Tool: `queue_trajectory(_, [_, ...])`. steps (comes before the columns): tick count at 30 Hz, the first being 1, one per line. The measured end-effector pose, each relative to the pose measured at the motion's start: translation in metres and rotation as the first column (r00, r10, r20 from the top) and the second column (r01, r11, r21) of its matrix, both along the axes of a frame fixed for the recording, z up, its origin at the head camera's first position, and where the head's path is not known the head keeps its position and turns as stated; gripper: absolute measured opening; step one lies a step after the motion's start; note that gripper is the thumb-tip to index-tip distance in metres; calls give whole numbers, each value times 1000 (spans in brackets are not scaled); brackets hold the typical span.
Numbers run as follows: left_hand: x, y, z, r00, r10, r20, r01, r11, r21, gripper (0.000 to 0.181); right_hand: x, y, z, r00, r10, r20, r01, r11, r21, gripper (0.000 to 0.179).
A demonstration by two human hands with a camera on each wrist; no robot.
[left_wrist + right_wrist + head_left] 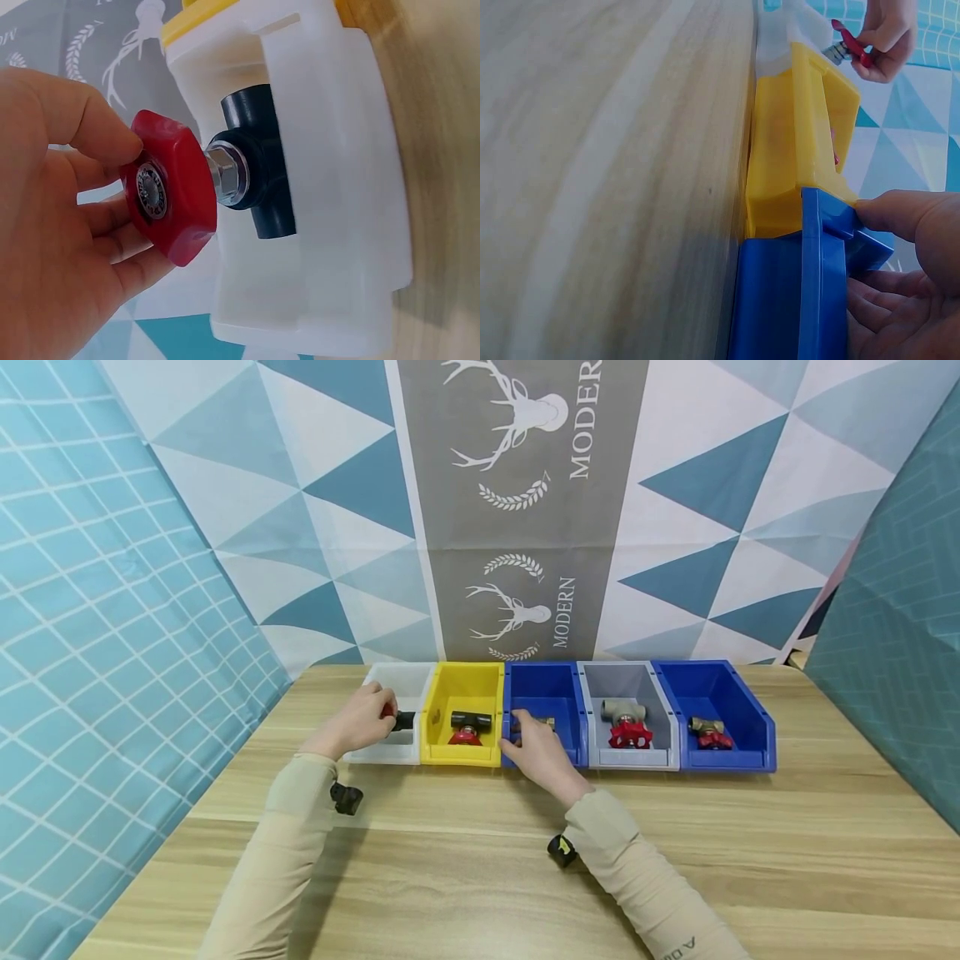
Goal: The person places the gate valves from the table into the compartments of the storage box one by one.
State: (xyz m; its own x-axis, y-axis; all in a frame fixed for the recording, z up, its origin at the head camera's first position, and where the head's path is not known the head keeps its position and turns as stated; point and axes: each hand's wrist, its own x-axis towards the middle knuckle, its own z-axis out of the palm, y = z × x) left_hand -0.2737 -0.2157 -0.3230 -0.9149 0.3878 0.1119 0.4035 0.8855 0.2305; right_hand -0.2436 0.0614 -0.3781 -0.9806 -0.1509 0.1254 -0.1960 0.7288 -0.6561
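My left hand (365,718) grips the red handwheel (169,187) of a valve with a black tee-shaped body (259,161). The black body is partly inside the white bin (337,172), behind its front wall. My right hand (542,750) is over the front of the middle blue bin (542,679). Its thumb (889,214) touches the bin's edge beside the yellow bin, while the other fingers reach inside, spread apart from the thumb. A brass fitting (551,723) shows in that bin, mostly hidden by the hand.
The yellow bin (461,681) holds a black valve with a red handwheel. In the grey bin (634,758) lies a larger metal valve (628,722); the right blue bin (727,760) has a small brass one (709,733). A wooden table (450,860) carries the row, with a patterned backdrop behind.
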Motion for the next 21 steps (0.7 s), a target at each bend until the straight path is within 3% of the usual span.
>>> queue_trajectory(21, [-10,-2,-22,999,48,15,-49,998,48,4,1,0,1,1000,4,4,-4,1000,2,56])
